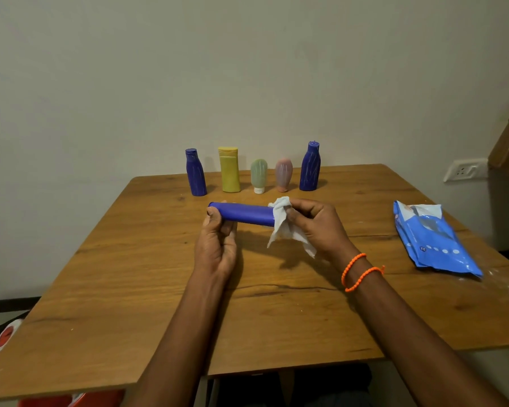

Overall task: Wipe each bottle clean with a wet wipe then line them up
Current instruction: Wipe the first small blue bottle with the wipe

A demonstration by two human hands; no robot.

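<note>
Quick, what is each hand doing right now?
Left hand: grips one end of the long blue plastic bottle, held sideways.
Right hand: pinches the crumpled white wet wipe against the bottle's other end.

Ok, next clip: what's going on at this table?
A person is cleaning bottles. The left hand holds one end of a blue bottle sideways above the wooden table, while the right hand rubs its other end with a white wet wipe. Five more bottles stand in a row at the back: blue, yellow, green, pink, blue. A blue wipes pack lies to the right.
</note>
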